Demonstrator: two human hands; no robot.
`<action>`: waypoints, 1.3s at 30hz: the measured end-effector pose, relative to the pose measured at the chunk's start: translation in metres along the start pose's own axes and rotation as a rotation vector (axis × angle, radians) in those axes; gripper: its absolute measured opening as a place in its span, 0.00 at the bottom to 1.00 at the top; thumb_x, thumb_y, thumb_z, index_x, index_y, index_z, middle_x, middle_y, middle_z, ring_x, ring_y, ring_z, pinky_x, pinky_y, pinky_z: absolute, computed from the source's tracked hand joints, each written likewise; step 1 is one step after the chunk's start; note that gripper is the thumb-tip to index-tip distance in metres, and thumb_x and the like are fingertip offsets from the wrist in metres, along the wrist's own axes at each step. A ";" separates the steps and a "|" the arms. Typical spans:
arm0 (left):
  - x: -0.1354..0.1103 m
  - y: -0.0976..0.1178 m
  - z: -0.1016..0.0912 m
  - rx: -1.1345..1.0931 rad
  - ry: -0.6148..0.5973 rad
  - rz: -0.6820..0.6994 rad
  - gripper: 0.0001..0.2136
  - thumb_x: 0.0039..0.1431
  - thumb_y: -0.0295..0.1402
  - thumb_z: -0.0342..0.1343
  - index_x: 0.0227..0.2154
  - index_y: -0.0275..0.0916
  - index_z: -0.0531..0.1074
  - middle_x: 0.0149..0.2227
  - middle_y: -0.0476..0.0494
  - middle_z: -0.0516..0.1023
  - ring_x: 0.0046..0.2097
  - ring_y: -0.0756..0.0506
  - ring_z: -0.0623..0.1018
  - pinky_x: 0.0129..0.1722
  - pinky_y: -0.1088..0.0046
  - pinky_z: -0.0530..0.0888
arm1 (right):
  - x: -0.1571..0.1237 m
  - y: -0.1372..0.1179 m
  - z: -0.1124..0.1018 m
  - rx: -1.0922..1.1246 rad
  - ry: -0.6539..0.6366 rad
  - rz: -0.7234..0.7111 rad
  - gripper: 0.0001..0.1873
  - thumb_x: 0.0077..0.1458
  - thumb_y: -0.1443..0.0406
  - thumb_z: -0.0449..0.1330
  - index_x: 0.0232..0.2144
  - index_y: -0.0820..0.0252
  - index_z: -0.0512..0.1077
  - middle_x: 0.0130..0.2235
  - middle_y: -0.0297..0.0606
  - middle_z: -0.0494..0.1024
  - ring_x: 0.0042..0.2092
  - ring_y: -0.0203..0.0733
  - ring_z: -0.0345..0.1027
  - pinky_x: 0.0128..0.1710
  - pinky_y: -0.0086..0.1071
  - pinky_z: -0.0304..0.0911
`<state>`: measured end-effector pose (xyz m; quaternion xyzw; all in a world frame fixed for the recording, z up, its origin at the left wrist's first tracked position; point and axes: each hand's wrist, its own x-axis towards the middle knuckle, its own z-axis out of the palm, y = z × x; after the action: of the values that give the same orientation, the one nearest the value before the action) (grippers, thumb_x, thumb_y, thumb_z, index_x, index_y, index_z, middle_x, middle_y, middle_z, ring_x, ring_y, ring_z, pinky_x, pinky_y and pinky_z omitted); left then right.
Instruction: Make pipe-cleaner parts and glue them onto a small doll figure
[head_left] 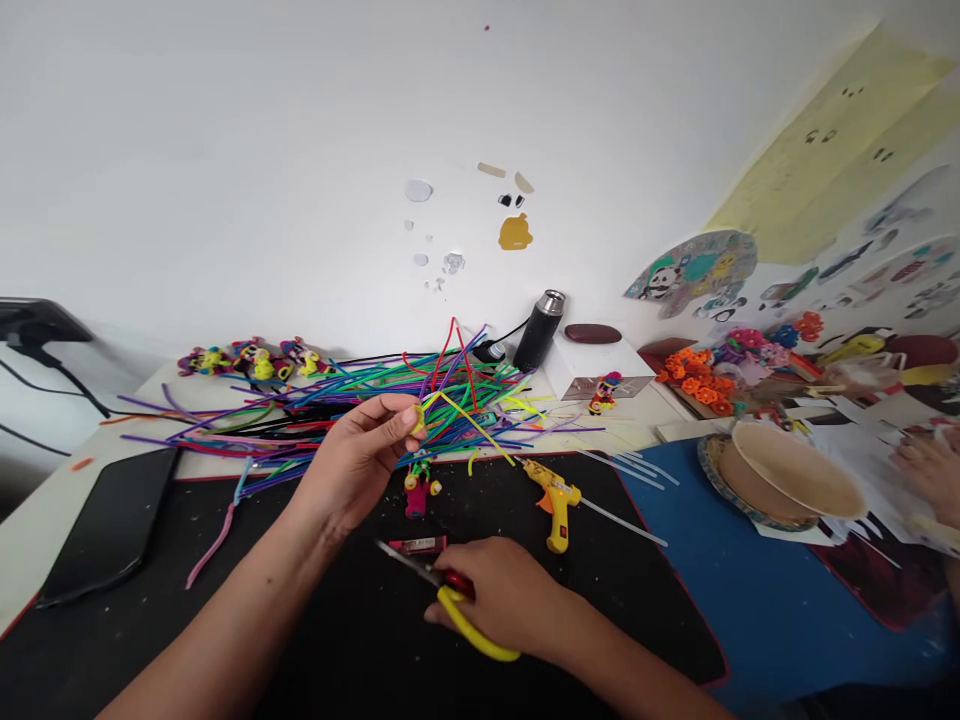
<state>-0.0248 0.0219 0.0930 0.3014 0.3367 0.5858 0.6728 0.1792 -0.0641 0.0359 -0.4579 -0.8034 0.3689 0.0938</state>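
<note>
My left hand (pixel 367 455) pinches a small yellow coil of pipe cleaner (pixel 418 420) between thumb and fingertips. A long yellow tail (pixel 480 430) runs from it down to the right. Low over the black mat, my right hand (pixel 502 590) has its fingers around scissors (pixel 476 632) with yellow and red handles, the blades pointing up and left. Just beyond lies a small pink labelled item (pixel 417 545). Between the hands and the pile, a magenta pipe-cleaner figure (pixel 417 492) with yellow hands rests on the mat. A yellow glue gun (pixel 556 500) with a clear stick lies right of it.
Many coloured pipe cleaners (pixel 300 425) are heaped along the back. A phone (pixel 109 525) lies left. Finished figures (pixel 259 360), a black flask (pixel 540 330) and a white box (pixel 600 365) stand by the wall. Bowls (pixel 795 470) and another person's hand (pixel 930 470) are right.
</note>
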 end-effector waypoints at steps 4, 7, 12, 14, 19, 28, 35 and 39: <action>-0.003 -0.005 0.003 -0.006 -0.009 -0.076 0.17 0.37 0.31 0.81 0.32 0.34 0.84 0.28 0.47 0.80 0.27 0.53 0.77 0.29 0.82 0.76 | 0.014 -0.020 -0.001 -0.209 -0.070 -0.113 0.18 0.60 0.51 0.67 0.44 0.56 0.80 0.42 0.41 0.86 0.43 0.51 0.80 0.38 0.33 0.66; -0.003 -0.007 0.003 0.003 -0.023 -0.089 0.18 0.38 0.30 0.81 0.34 0.33 0.84 0.30 0.46 0.81 0.28 0.53 0.77 0.30 0.82 0.77 | 0.019 -0.029 -0.011 -0.271 -0.123 -0.183 0.17 0.62 0.55 0.65 0.50 0.56 0.78 0.47 0.42 0.86 0.46 0.51 0.81 0.40 0.34 0.68; -0.002 -0.006 0.002 0.022 -0.073 -0.111 0.17 0.42 0.29 0.79 0.37 0.33 0.84 0.29 0.46 0.80 0.28 0.53 0.77 0.28 0.82 0.76 | 0.019 -0.024 -0.026 -0.029 -0.082 -0.170 0.09 0.66 0.61 0.62 0.40 0.54 0.82 0.39 0.38 0.87 0.41 0.46 0.81 0.40 0.32 0.68; -0.002 -0.007 0.002 0.021 -0.094 -0.133 0.16 0.44 0.29 0.78 0.38 0.33 0.84 0.29 0.47 0.80 0.28 0.52 0.78 0.28 0.82 0.75 | 0.022 -0.016 -0.029 0.284 0.053 -0.078 0.11 0.67 0.59 0.60 0.41 0.56 0.82 0.32 0.36 0.84 0.31 0.41 0.78 0.34 0.30 0.67; -0.003 -0.013 0.005 0.022 -0.143 -0.239 0.17 0.45 0.29 0.78 0.39 0.34 0.83 0.28 0.47 0.79 0.28 0.51 0.78 0.27 0.81 0.76 | 0.042 -0.002 -0.035 0.921 0.333 0.012 0.22 0.61 0.46 0.64 0.37 0.60 0.76 0.21 0.28 0.72 0.17 0.31 0.59 0.17 0.24 0.53; -0.002 -0.026 0.007 0.043 -0.128 -0.346 0.21 0.44 0.30 0.79 0.42 0.34 0.82 0.29 0.47 0.80 0.28 0.51 0.79 0.27 0.81 0.76 | 0.064 0.008 -0.032 1.199 0.529 -0.050 0.22 0.56 0.46 0.68 0.36 0.60 0.75 0.17 0.23 0.66 0.14 0.28 0.53 0.14 0.23 0.45; -0.001 -0.032 0.007 0.064 -0.134 -0.377 0.22 0.41 0.31 0.80 0.41 0.35 0.83 0.29 0.47 0.79 0.28 0.52 0.78 0.27 0.80 0.74 | 0.066 0.009 -0.029 1.241 0.476 -0.084 0.20 0.58 0.49 0.68 0.30 0.59 0.72 0.15 0.21 0.62 0.15 0.27 0.51 0.15 0.23 0.45; 0.000 -0.035 0.007 0.072 -0.125 -0.381 0.21 0.40 0.31 0.80 0.40 0.35 0.84 0.28 0.47 0.79 0.27 0.52 0.77 0.26 0.81 0.73 | 0.068 0.011 -0.022 1.274 0.497 -0.100 0.20 0.59 0.50 0.68 0.29 0.59 0.72 0.14 0.19 0.59 0.14 0.26 0.47 0.15 0.23 0.44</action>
<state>0.0012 0.0169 0.0694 0.2917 0.3660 0.4158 0.7798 0.1593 0.0050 0.0315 -0.3466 -0.4046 0.6488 0.5434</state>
